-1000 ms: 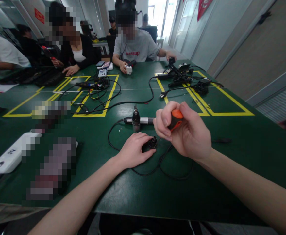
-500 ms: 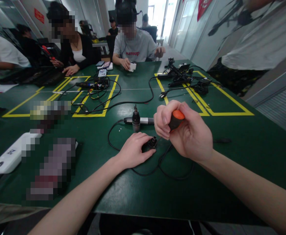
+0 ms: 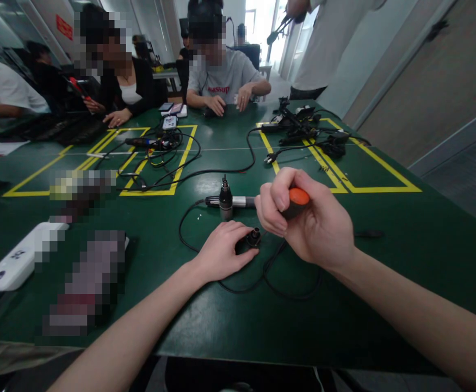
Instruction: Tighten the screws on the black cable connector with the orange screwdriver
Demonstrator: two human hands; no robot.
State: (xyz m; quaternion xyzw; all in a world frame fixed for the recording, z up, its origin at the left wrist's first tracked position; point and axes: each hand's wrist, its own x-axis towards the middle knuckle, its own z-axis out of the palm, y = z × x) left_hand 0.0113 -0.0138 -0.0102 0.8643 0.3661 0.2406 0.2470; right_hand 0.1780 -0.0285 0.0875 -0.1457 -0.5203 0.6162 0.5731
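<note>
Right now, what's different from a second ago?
The orange-ended handle turned a little in the right hand. Opposite, the white piece went into the co-worker's other hand. A person in white appeared. The left hand stays around the black part.

Clock Layout, Centring on a Short Black Cylindrical Part

The part is sitting between the thumb and fingers of the left hand, the dark green table lying beneath. At 2 o'clock the right hand is holding an orange-and-black rounded handle. At 11, an upright black-and-grey cylinder is standing before a black-and-silver rod-shaped tool. A white oblong box is lying at 9, a blurred dark slab nearer at 8. Farther off, tangled black cables are lying across yellow tape outlines at 11 and 1.
</note>
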